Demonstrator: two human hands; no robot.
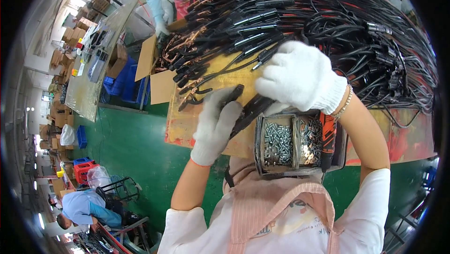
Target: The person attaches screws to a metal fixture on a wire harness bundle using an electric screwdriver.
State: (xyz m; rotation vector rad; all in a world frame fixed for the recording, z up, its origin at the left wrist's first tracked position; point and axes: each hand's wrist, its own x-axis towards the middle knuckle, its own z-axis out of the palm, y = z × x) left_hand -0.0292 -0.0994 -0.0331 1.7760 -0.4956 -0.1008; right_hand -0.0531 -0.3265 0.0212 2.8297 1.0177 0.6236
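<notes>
Both my hands wear white knitted gloves. My left hand (216, 122) is closed round a black cable clamp (253, 109), with one dark end poking up past its thumb. Just right of it, my right hand (296, 77) has its fingers curled over the clamp's other side; its fingertips are partly hidden. Below the hands, a two-part tray (258, 153) sits at the table's near edge, with silver screws (277, 140) in one compartment and mixed small metal parts (309, 144) in the other. An orange and black power screwdriver (327, 134) stands at the tray's right side.
Many black cables (337, 29) cover the yellow worktable (225, 72). Copper-jawed clamps (187, 43) lie heaped at its left. Across the table, a co-worker's gloved hand (161, 28) is beside an open cardboard box (161, 87). Another person (86, 207) sits at lower left.
</notes>
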